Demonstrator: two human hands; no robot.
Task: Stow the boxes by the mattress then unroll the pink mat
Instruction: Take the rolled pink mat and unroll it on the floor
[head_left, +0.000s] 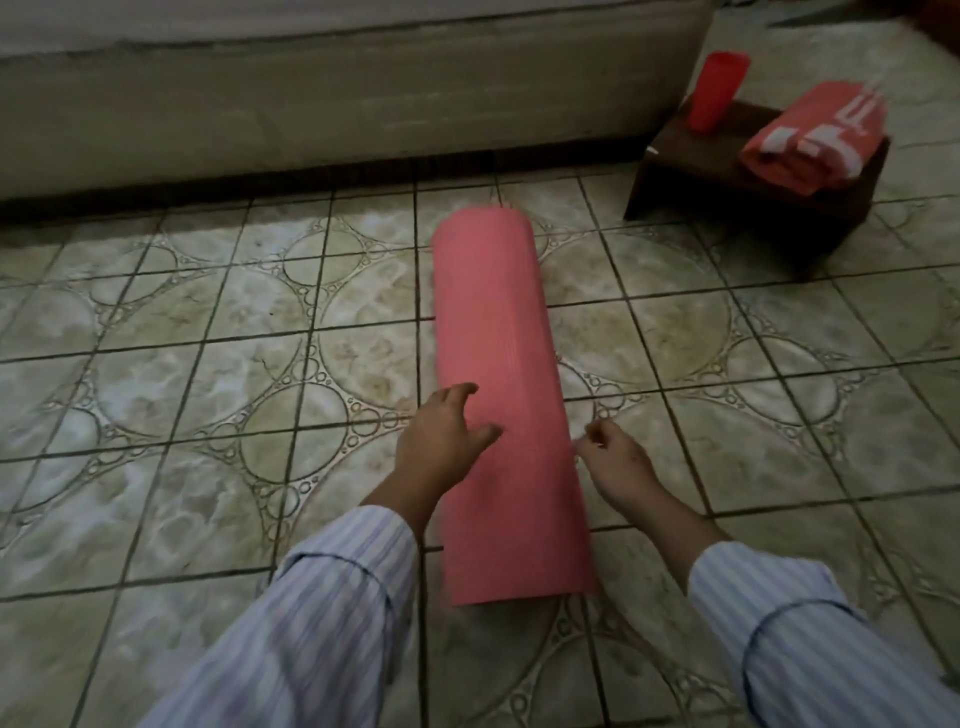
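The pink mat (498, 353) lies rolled up on the tiled floor, its long axis pointing away from me toward the mattress (322, 98). My left hand (441, 441) rests on the roll's left side with fingers spread. My right hand (615, 462) sits at the roll's right edge, fingers pinched at what looks like the mat's loose edge; the grip itself is blurred. Both arms wear striped sleeves. No boxes are in view.
A low dark wooden stool (753, 192) stands at the right by the mattress corner. On it are a red cup (714, 91) and a folded red-and-white towel (815, 135). Patterned tiles (208, 338) stretch to the left of the roll.
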